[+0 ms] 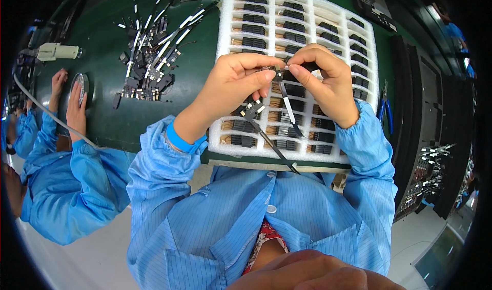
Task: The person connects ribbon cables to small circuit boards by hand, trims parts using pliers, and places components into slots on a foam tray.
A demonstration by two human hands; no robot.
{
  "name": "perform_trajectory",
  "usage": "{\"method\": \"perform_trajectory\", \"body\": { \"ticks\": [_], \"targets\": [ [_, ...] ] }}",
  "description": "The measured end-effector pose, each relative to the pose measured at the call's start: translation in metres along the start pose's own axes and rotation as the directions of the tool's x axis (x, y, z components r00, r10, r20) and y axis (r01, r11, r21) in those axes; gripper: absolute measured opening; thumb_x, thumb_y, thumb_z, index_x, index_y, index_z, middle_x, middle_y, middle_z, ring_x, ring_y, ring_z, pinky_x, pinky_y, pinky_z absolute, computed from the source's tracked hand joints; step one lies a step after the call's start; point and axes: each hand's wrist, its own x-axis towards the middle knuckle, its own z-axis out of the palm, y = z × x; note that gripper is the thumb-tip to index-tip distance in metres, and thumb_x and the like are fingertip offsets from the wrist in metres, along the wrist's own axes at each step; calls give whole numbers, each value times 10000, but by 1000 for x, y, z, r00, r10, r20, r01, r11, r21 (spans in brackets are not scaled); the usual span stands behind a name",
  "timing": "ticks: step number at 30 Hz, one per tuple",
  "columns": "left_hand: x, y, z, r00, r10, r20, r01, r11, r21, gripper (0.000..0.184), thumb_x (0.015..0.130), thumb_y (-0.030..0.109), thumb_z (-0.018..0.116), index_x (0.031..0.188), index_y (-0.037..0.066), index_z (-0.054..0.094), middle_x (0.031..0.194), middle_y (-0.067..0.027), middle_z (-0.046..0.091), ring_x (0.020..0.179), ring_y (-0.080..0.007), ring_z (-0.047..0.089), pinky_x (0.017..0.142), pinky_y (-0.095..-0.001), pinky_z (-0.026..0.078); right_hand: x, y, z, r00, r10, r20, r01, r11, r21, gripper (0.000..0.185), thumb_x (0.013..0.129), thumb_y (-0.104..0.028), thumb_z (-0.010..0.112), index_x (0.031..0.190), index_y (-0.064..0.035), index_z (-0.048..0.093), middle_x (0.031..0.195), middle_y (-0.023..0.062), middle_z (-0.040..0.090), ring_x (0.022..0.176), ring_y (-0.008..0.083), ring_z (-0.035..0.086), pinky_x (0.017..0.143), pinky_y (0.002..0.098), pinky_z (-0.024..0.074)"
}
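Note:
Above the tray, my left hand (236,80) pinches a thin black flex cable (286,103) by its small connector end, between thumb and forefinger. The cable's strip, partly white, hangs down over the tray. Close beside it, my right hand (328,80) has thumb and forefinger closed at a tiny light-coloured bit near the connector; what it grips is too small to name. Under my left hand there is a second black flex cable (267,140) with a connector head, its tail reaching past the tray's front edge. Whether my left fingers also hold it is hidden.
The white foam tray (218,142) holds rows of black parts in slots. On the green table (197,38) lies a pile of flex cables (154,54). Blue-handled pliers (385,113) lie right of the tray. At left, a co-worker's hands (77,113) are near a round metallic object (80,83).

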Motion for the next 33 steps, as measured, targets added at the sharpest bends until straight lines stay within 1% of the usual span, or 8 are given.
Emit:
{"method": "perform_trajectory", "body": {
  "ticks": [4, 7, 10, 16, 19, 22, 25, 33],
  "targets": [
    [2, -1, -1, 1000, -14, 11, 14, 998, -58, 247, 802, 57, 543, 1033, -32, 551, 660, -47, 554, 592, -72, 512, 505, -179, 407, 0, 0, 1, 1000, 18, -16, -18, 999, 50, 93, 740, -67, 611, 791, 7, 585, 745, 62, 562, 675, 130, 520, 612, 231, 412],
    [1, -1, 0, 1000, 19, -11, -20, 998, -55, 268, 794, 52, 551, 1048, -32, 532, 699, -51, 563, 592, -69, 514, 507, -172, 411, -2, 0, 3, 998, 55, -11, -54, 993, 103, 98, 746, -77, 610, 792, 6, 585, 752, 63, 568, 689, 135, 527, 629, 238, 414],
    [2, 0, 2, 999, 18, -35, -22, 994, -111, 280, 782, 39, 561, 1050, -29, 517, 742, -54, 567, 597, -64, 517, 508, -162, 413, -2, 0, 4, 998, 69, -6, -68, 992, 108, 99, 748, -80, 609, 795, 4, 587, 757, 66, 576, 710, 139, 535, 650, 244, 417],
    [1, 0, 1, 999, 31, -36, -34, 997, -71, 261, 777, 8, 557, 1030, -39, 517, 747, -41, 567, 618, -53, 523, 518, -155, 423, -3, -1, 1, 991, 123, 44, -126, 987, 95, 121, 768, -111, 597, 798, 6, 583, 736, 58, 581, 715, 121, 533, 659, 237, 417],
    [0, 1, 1, 999, 34, -23, -34, 999, 10, 232, 778, 7, 556, 1005, -40, 537, 752, -37, 570, 623, -51, 519, 532, -157, 424, -3, -3, -3, 955, 258, 148, -283, 942, 179, 150, 792, -144, 577, 800, 6, 579, 708, 34, 574, 706, 97, 517, 655, 233, 417],
    [-1, 1, 2, 998, 63, -27, -63, 998, 25, 215, 777, 1, 559, 988, -42, 552, 759, -38, 574, 623, -53, 514, 546, -161, 425, -3, -1, -5, 930, 303, 207, -343, 918, 199, 169, 809, -160, 556, 795, 8, 574, 690, 15, 561, 688, 79, 494, 634, 225, 414],
    [-1, -1, 3, 997, 75, -33, -74, 997, 21, 225, 774, -3, 563, 996, -44, 552, 770, -41, 577, 625, -56, 511, 554, -164, 426, -2, 1, -5, 914, 313, 259, -382, 879, 287, 179, 815, -166, 543, 784, 8, 571, 688, 15, 555, 661, 75, 476, 609, 214, 404],
    [-2, 0, 4, 999, 50, -18, -50, 998, 27, 232, 779, 1, 560, 1006, -45, 549, 768, -36, 578, 625, -52, 512, 556, -162, 428, -1, 3, -5, 880, 323, 349, -455, 787, 418, 179, 810, -150, 533, 741, 10, 575, 670, 11, 539, 617, 69, 441, 570, 206, 379]
  ]
}}
